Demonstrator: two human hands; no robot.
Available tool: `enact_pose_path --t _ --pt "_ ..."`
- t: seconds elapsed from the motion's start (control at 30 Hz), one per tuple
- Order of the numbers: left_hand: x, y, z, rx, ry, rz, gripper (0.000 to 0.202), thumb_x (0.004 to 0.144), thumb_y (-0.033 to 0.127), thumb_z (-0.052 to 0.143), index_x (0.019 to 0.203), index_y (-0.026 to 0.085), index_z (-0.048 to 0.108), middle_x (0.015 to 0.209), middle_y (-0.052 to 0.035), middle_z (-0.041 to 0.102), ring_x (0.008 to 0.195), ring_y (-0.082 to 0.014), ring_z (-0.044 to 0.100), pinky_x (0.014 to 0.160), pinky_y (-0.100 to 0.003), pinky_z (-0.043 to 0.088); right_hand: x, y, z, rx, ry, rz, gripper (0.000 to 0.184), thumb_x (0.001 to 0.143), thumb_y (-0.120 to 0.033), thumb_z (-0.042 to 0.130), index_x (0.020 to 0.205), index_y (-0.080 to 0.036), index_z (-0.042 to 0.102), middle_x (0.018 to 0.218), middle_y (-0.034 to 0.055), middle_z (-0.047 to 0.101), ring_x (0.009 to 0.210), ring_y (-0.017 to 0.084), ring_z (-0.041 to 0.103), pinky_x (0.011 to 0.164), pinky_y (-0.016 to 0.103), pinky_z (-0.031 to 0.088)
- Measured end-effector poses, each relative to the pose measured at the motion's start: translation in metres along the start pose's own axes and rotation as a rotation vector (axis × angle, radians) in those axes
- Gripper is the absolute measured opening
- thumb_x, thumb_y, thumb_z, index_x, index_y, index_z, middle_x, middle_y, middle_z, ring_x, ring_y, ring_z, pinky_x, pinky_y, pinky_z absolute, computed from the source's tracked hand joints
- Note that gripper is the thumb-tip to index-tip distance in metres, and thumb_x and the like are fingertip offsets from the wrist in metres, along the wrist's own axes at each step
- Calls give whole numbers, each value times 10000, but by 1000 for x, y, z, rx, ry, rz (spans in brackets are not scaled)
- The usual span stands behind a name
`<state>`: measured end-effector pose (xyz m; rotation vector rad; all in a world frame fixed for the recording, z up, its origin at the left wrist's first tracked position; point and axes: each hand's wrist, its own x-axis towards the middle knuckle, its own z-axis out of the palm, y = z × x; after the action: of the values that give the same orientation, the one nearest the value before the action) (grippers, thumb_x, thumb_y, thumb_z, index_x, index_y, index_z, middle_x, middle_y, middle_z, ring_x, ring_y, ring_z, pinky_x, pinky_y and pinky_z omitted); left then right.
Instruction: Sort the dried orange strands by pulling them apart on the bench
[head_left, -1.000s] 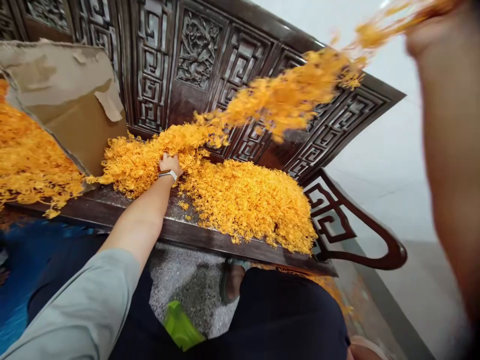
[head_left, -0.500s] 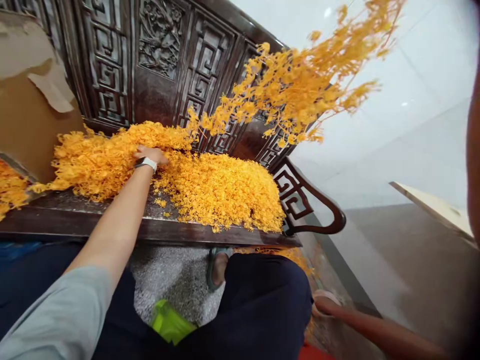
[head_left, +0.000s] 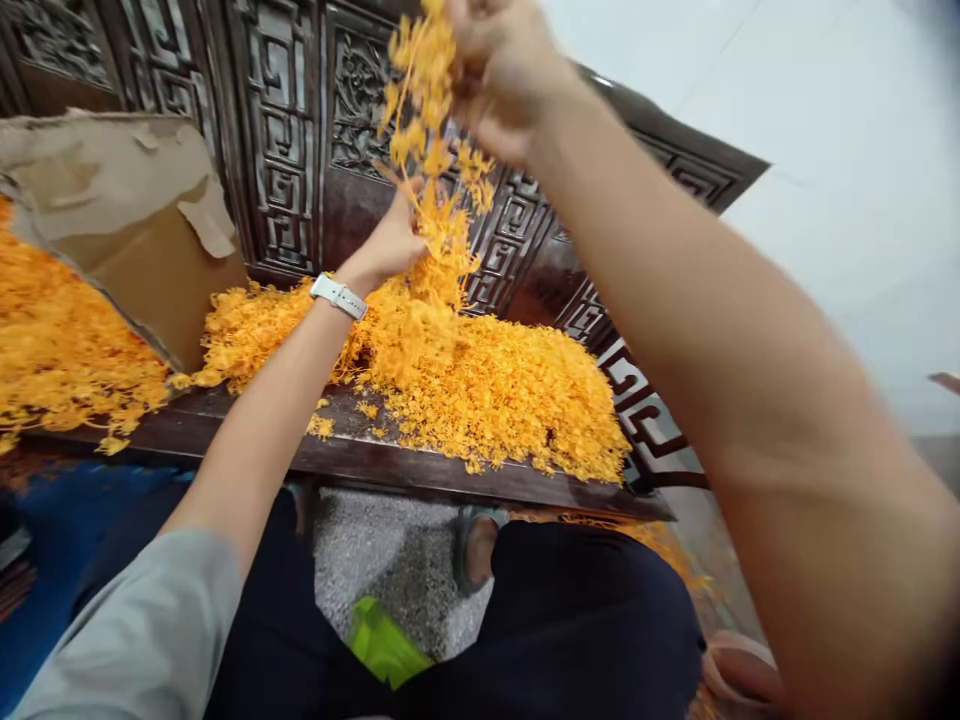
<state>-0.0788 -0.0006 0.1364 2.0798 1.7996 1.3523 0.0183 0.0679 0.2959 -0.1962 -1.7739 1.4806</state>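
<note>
Basically, two bare hands on one orange strand (head_left: 442, 225), up in front of the carved bench back (head_left: 281, 130). Right hand (head_left: 499, 75) is high at the top edge of the view, blurred, fingers curled in and apparently clamped on the strand's upper part; its exact fingertips are hard to make out. Left hand (head_left: 401, 235), pale strap (head_left: 339, 298) at the wrist, sits lower, thumb side against the strand; can't tell whether its fingers close around it or just brace it. Strand hangs roughly upright between the hands, lower end running into the orange heap (head_left: 517, 395) on the bench seat (head_left: 360, 457). Torn cardboard box (head_left: 154, 265) stands left of the heap, more orange stuff (head_left: 67, 330) beyond it. Green bag (head_left: 386, 645) on the floor between the legs.

Handling, judged by look: very light, soft, limp, springy little tufts on thin stems. Likely to snag and tangle with neighbours; tufts could come off if yanked, and loose bits (head_left: 321, 427) lie on the seat. Probably not slippery. Best hold: pinch the thin stem, several together, not the fluffy ends.
</note>
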Motion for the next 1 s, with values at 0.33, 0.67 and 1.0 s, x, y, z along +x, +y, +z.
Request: enact_pose_path --t 0.33,0.67,1.0 --pt "-58 -143 -74 370 -235 -51 906 755 142 761 1597 146 428 1341 -79 698 1172 -271 634 1026 -410 527 -59 161 -49 -339 102 198 421 912 -542 785 804 -208 551 645 -64 460 570 67 381 513 217 338" --pt "-62 -213 -38 477 -267 -51 702 606 118 706 1302 180 638 1286 -116 652 1241 -374 578 1098 -518 479 -160 211 -75 -486 -57 445 451 764 -566 912 762 -194 658 699 44 561 644 145 434 585 345 435" --pt "-73 -177 -23 585 -356 64 901 748 53 719 1577 16 367 1586 -207 466 1424 -299 442 1223 -447 372 -227 225 -98 -716 -156 438 160 875 -334 751 845 -177 748 1014 122 771 1042 309 702 1080 535 502"
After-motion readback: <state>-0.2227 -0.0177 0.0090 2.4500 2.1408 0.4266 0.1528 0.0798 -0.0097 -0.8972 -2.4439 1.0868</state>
